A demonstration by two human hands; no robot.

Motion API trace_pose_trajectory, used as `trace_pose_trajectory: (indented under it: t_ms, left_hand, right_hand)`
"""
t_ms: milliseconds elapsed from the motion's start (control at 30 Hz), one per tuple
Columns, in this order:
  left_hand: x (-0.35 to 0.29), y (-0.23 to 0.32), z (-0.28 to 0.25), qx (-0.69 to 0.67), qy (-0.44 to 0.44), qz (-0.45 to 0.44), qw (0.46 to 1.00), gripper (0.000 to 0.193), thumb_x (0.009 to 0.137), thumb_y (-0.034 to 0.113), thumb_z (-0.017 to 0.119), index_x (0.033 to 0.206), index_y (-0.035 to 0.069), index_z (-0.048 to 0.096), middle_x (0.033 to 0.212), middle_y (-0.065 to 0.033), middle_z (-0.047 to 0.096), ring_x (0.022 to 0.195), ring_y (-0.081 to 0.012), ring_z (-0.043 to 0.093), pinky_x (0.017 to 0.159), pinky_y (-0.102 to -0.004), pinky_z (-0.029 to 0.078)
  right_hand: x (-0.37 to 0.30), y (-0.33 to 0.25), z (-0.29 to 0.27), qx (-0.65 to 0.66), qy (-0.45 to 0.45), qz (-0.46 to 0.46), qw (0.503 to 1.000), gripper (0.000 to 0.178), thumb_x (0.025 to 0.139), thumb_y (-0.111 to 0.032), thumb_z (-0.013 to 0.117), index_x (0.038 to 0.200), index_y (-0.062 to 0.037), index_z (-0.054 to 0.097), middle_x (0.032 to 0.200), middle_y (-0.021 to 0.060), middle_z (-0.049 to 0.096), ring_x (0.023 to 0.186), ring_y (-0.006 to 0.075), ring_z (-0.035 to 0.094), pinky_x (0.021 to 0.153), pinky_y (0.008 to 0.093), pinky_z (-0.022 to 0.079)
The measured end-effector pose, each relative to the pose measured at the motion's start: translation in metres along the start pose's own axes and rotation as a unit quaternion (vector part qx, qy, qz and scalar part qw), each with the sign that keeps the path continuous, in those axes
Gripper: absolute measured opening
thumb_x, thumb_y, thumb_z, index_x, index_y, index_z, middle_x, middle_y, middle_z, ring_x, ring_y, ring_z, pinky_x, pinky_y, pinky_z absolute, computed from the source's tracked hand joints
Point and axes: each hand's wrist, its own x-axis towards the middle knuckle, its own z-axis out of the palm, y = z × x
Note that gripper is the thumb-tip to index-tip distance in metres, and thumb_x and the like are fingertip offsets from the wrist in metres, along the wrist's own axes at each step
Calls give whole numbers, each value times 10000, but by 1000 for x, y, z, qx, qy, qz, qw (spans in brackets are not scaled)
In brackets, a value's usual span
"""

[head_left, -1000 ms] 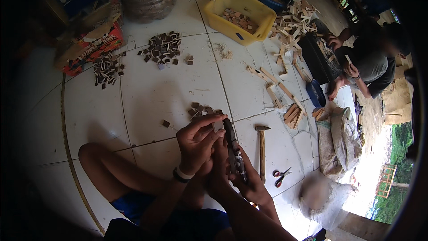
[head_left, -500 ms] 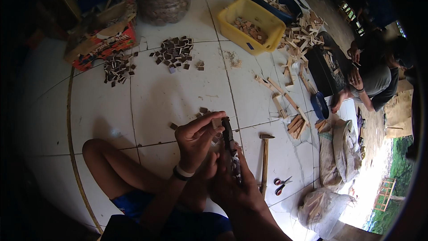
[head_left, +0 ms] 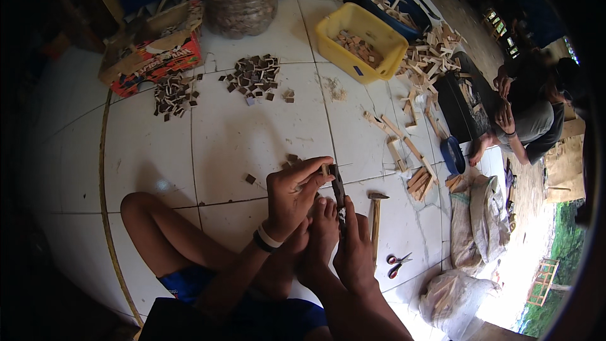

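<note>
Far left, a red-and-orange printed cardboard box [head_left: 170,57] sits on the white floor tiles, with a heap of small dark-faced wooden squares [head_left: 173,97] just beside it and a second heap [head_left: 252,77] to its right. One loose square [head_left: 250,179] lies nearer the person.

Now the left hand [head_left: 289,194]: thumb and fingertips pinch a small wooden piece [head_left: 325,169], held up off the floor just beside the tip of a dark metal hand tool [head_left: 338,189], pliers or pincers by the look of it. Contact between the two? Cannot tell. A bare foot [head_left: 325,230] is right below, and the right hand [head_left: 355,246] wraps its fingers around the tool's lower part, most of it hidden.

The risk here, I'd judge, is tight quarters: a slip of the tool could nip those left fingertips, a loose pinch could drop the piece, and a dropped tool could strike the toes. Further right lie a wooden-handled hammer [head_left: 376,224] and scissors [head_left: 395,269], clear of both hands.
</note>
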Motion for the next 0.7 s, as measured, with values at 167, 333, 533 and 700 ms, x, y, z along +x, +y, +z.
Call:
trace_pose_trajectory:
  t_ms: [167, 333, 533, 700]
  left_hand:
    - [10, -3, -20, -158, -33, -151, 975, 277, 990, -23, 694, 1258, -90, 701, 1106, -137, 774, 1052, -186, 750, 966, -312, 612]
    - [4, 9, -64, -233, -36, -294, 926, 342, 1037, 113, 696, 1310, -92, 669, 1159, -159, 752, 1117, -229, 736, 1043, -341, 588]
    - [-4, 22, -75, -262, -57, -301, 915, 394, 1047, 170, 697, 1337, -91, 644, 1218, -167, 732, 1154, -249, 727, 1055, -373, 588]
    - [-10, 37, -77, -245, -39, -271, 930, 370, 1039, 127, 698, 1329, -97, 648, 1228, -158, 728, 1161, -227, 719, 1055, -362, 587]
  right_hand:
    - [-12, 11, 6, 24, 85, 62, 994, 773, 909, 124, 525, 1639, -43, 331, 1319, 248, 561, 1092, 404, 609, 941, 449, 512]
    - [-27, 20, 11, 125, 178, 169, 961, 833, 892, 187, 461, 1668, -61, 287, 1355, 228, 565, 1133, 317, 624, 968, 399, 523]
    - [-34, 24, 12, 170, 25, 107, 979, 809, 885, 176, 481, 1649, -20, 304, 1483, 251, 535, 1228, 341, 628, 1037, 416, 512]
    - [-23, 21, 12, 199, -40, 24, 979, 758, 913, 143, 526, 1631, -4, 331, 1491, 260, 536, 1280, 357, 625, 1049, 441, 520]
